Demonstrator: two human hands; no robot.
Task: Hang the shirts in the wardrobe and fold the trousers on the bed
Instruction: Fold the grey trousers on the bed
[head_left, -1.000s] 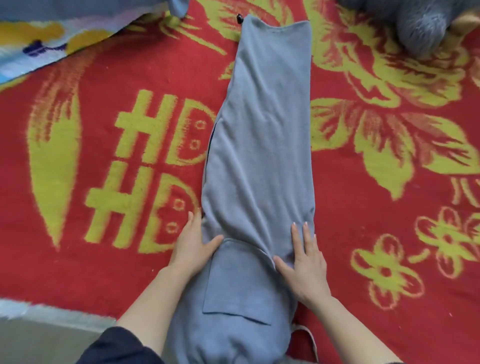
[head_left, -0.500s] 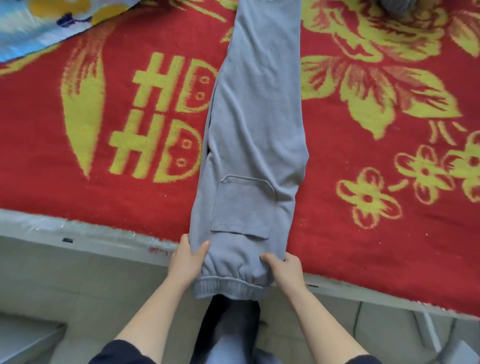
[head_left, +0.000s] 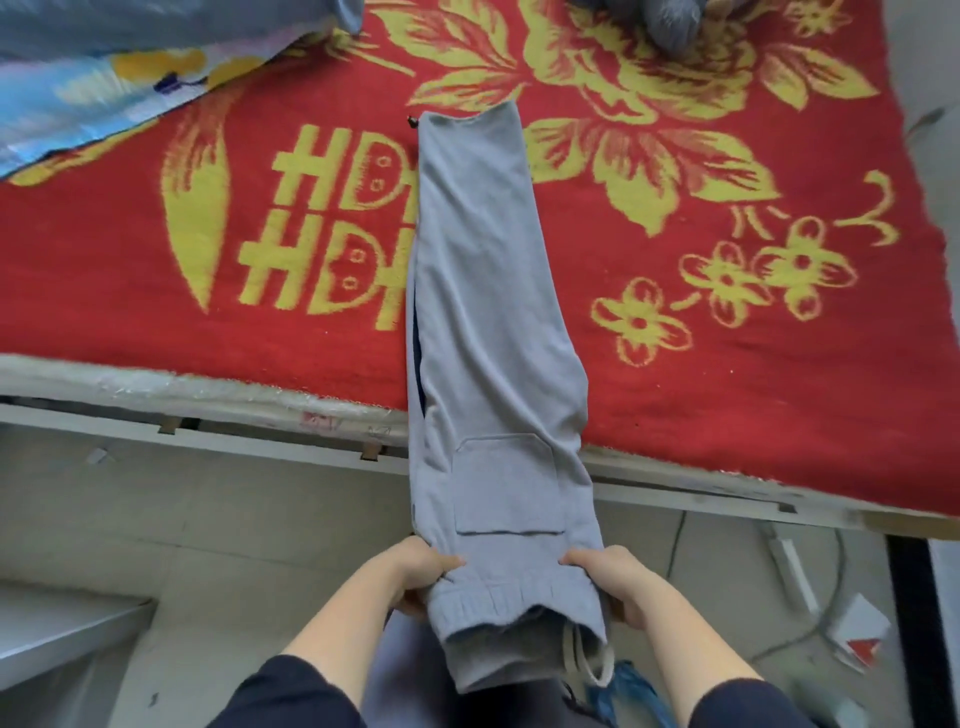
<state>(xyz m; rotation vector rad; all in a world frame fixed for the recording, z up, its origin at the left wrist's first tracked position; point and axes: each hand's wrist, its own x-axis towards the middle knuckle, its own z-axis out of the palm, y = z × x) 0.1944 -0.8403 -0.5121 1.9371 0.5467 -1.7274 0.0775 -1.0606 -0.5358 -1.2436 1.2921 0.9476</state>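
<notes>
Trousers (head_left: 493, 312): grey, soft fleecy knit, laid lengthwise as one long narrow strip.

Near end: the ribbed band (head_left: 488, 597) hangs off the near bed edge, above the floor, and a cord loop (head_left: 592, 662) dangles below it. My left hand (head_left: 415, 571) pinches the band's left corner and my right hand (head_left: 608, 577) its right corner, thumbs on top, fingers curled under.

Just beyond: a patch pocket (head_left: 511, 483), lying flat.

Far part: rests on the red and yellow blanket (head_left: 156, 312).

Handling, by my estimate: light, limp, not slippery. It will sag unless held at both corners, so I would grip the band's edges to fold.

Far left: a pale blue quilt (head_left: 78, 78).
</notes>
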